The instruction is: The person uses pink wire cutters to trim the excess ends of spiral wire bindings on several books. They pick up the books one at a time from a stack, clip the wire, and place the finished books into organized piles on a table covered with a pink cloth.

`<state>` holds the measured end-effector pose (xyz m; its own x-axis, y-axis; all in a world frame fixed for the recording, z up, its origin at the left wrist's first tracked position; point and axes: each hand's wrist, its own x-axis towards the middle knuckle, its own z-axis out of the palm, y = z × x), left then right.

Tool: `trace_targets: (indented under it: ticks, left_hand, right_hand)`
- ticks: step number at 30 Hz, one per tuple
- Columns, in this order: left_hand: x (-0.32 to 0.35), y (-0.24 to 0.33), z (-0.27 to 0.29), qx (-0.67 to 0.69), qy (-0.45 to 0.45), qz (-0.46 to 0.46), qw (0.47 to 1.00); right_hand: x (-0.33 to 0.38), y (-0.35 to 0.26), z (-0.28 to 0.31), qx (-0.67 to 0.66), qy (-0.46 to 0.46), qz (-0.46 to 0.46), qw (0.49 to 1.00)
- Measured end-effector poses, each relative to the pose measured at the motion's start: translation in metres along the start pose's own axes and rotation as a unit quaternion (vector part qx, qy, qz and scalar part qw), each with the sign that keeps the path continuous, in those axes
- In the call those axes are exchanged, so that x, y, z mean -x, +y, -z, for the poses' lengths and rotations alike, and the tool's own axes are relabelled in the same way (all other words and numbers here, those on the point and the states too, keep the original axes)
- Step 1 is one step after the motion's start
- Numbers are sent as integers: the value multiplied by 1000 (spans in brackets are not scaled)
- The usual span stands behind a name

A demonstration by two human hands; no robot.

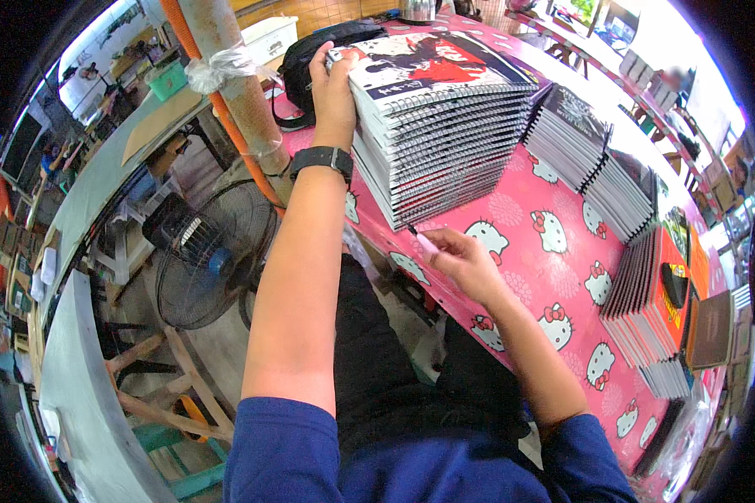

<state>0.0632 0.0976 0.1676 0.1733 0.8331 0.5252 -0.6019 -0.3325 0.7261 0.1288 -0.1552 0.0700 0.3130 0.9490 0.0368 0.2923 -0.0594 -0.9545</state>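
Note:
A tall stack of spiral-bound notebooks [449, 142] stands near the table's left edge, its top cover black, white and red. My left hand [334, 92], with a dark watch on the wrist, grips the stack's upper left corner. A small whitish thing shows by its fingertips, too small to name. Below the stack's near lower corner, my right hand [470, 261] is closed on a slim pale pink pen-like tool [425, 243]. The tool's dark tip points at the lowest notebooks; whether it touches them I cannot tell.
More notebook stacks [570, 138] lean along the table's right side, with orange-covered notebooks [658, 272] nearer me. A pink patterned cloth [549, 230] covers the table. A black bag [306, 71] lies behind the stack. Left of me are a post [243, 92] and a fan [214, 256].

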Motion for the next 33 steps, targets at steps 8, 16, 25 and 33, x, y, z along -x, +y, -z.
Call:
trace_targets:
  ticks: [8,16,25,33]
  left_hand:
    - [0,0,-1,11,5,6,1000]
    - [0,-3,2,19,3,9,1000]
    - [1,-3,1,2,4,9,1000]
    - [-3,-7,2,-43,17,-52,998]
  right_hand:
    - [10,-4,-8,264,113,167,943]
    - [9,-1,-11,305,99,184,929]
    - [-22,-7,30,-286,-158,-248,912]
    - [9,-3,-5,304,78,173,934]
